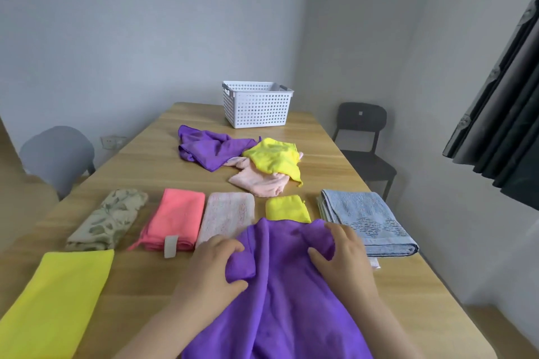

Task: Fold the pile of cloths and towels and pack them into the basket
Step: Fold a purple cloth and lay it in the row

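Note:
A purple cloth lies bunched in front of me at the near table edge. My left hand grips a fold of its left side. My right hand holds its right side with curled fingers. Behind it lies a row of folded pieces: a leaf-patterned cloth, a coral towel, a pale pink towel, a small yellow cloth and a blue towel. A folded yellow cloth sits near left. The unfolded pile holds a purple cloth, a yellow cloth and a peach towel. The white perforated basket stands at the far end.
The wooden table runs away from me. A grey chair stands at its left and a black chair at its right. A dark curtain hangs at the right wall.

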